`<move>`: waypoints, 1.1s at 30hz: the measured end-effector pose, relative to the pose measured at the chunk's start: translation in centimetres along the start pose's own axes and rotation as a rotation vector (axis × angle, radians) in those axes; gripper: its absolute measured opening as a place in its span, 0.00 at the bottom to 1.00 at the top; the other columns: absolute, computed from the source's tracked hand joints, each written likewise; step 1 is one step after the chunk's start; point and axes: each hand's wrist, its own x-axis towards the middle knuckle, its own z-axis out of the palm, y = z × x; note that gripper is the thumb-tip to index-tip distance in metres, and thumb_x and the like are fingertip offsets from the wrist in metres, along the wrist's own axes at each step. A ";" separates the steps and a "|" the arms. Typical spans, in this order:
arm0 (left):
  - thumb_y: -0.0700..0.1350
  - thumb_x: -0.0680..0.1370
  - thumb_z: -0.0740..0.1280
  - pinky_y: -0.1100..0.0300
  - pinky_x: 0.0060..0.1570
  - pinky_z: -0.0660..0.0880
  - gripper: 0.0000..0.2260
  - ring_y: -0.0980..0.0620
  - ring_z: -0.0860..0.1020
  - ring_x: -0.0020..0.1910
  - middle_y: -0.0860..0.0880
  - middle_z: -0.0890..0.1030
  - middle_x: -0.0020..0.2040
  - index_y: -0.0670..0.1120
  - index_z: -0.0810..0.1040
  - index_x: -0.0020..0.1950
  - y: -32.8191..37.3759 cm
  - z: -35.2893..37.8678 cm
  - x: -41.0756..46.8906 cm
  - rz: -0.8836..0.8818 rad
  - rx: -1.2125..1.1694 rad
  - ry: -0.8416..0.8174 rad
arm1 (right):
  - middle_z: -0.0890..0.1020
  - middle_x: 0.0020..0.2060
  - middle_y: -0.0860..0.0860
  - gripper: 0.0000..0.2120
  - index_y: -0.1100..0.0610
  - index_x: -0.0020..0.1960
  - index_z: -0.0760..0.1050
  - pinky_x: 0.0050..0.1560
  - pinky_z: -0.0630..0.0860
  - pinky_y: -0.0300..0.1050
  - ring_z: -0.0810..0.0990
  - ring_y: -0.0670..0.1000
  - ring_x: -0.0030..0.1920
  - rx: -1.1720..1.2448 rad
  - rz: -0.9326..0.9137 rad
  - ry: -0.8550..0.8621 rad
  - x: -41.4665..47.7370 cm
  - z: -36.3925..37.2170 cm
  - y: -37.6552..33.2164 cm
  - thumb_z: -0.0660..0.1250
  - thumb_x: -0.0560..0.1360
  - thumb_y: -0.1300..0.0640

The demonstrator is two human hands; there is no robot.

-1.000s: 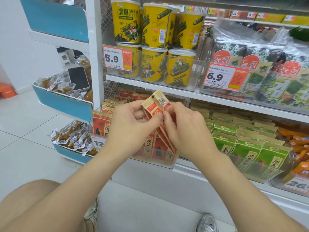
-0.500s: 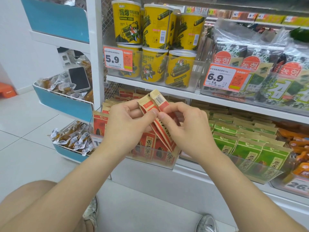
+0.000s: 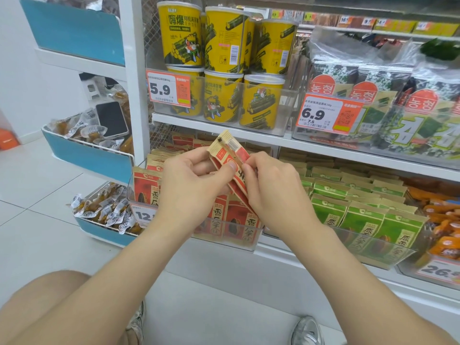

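Note:
A few red and tan sunflower-seed packets (image 3: 230, 155) are held upright and tilted above a clear bin (image 3: 231, 241) of the same red packets on the lower shelf. My left hand (image 3: 189, 185) grips the bundle from the left, thumb pressed on its front. My right hand (image 3: 271, 188) pinches the bundle's right edge with curled fingers. The lower halves of the held packets are hidden behind both hands.
Yellow seaweed-snack tubs (image 3: 224, 70) and bagged seaweed (image 3: 398, 103) fill the shelf above. Green seed packets (image 3: 361, 215) sit right of the red ones. A blue side rack (image 3: 92, 158) holds small wrapped snacks and a phone (image 3: 112, 119). White tiled floor lies left.
The packets and both hands have shifted slightly upward and left. My right thumb and fingers have moved along the bundle's edge.

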 end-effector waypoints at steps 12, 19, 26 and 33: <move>0.37 0.81 0.74 0.44 0.53 0.87 0.08 0.46 0.89 0.51 0.48 0.90 0.51 0.46 0.86 0.59 -0.4 -0.2 0.3 -0.033 -0.059 -0.024 | 0.85 0.49 0.41 0.05 0.47 0.52 0.85 0.56 0.79 0.47 0.82 0.43 0.50 0.290 0.122 0.031 0.4 -0.9 1.3 0.74 0.80 0.48; 0.40 0.77 0.78 0.51 0.48 0.87 0.22 0.46 0.89 0.52 0.48 0.87 0.59 0.47 0.79 0.69 -0.3 -1.1 0.7 -0.038 -0.105 -0.087 | 0.72 0.76 0.48 0.26 0.41 0.80 0.72 0.75 0.72 0.56 0.71 0.49 0.76 0.173 -0.068 -0.148 -0.6 -0.7 1.5 0.69 0.83 0.42; 0.37 0.76 0.77 0.52 0.52 0.86 0.22 0.43 0.89 0.53 0.44 0.87 0.59 0.46 0.80 0.69 -0.3 -2.5 1.2 -0.034 -0.023 -0.218 | 0.75 0.74 0.43 0.20 0.39 0.75 0.77 0.75 0.72 0.53 0.73 0.43 0.74 0.254 -0.044 -0.251 -0.2 -1.8 2.0 0.68 0.84 0.42; 0.41 0.74 0.79 0.53 0.51 0.87 0.13 0.46 0.89 0.51 0.45 0.90 0.50 0.39 0.84 0.55 -0.4 -2.9 1.5 -0.021 -0.051 -0.042 | 0.85 0.57 0.38 0.26 0.39 0.66 0.81 0.60 0.81 0.48 0.83 0.41 0.58 0.405 0.219 -0.084 0.2 -2.5 1.8 0.79 0.71 0.34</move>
